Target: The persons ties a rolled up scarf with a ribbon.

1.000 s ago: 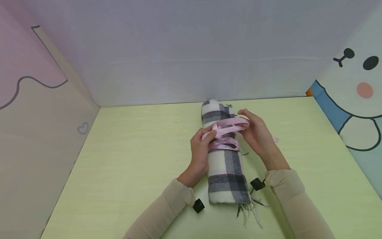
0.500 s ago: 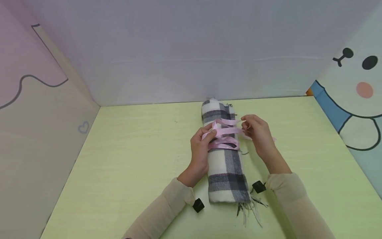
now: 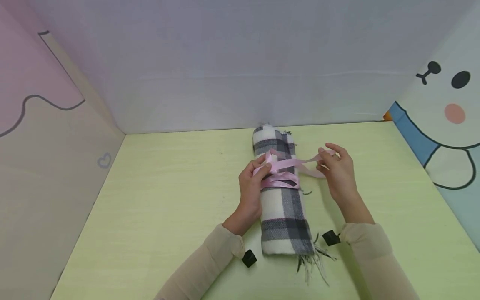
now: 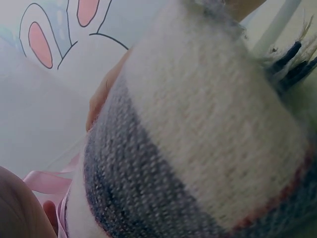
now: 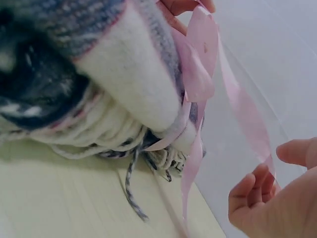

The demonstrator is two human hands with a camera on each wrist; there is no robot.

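Note:
A rolled plaid scarf (image 3: 283, 208), white with grey checks, lies lengthwise on the green table (image 3: 168, 200), its fringe toward me. A pink ribbon (image 3: 279, 180) is wrapped round its middle. My left hand (image 3: 253, 183) rests against the roll's left side and pinches a ribbon loop on top. My right hand (image 3: 336, 168), to the right of the roll, pinches the ribbon's other end (image 5: 247, 114) and holds it stretched out sideways. The left wrist view is filled by the scarf (image 4: 198, 134), with a bit of ribbon (image 4: 47, 181) at lower left.
Panels wall in the table: a pale back wall (image 3: 240, 75), a pink and beige panel (image 3: 45, 137) on the left, a cartoon-animal panel (image 3: 446, 116) on the right. Bare tabletop lies on both sides of the scarf.
My right hand has moved from above the roll out to the right, drawing the ribbon end with it so the loop over the scarf shrank. The left hand has stayed put.

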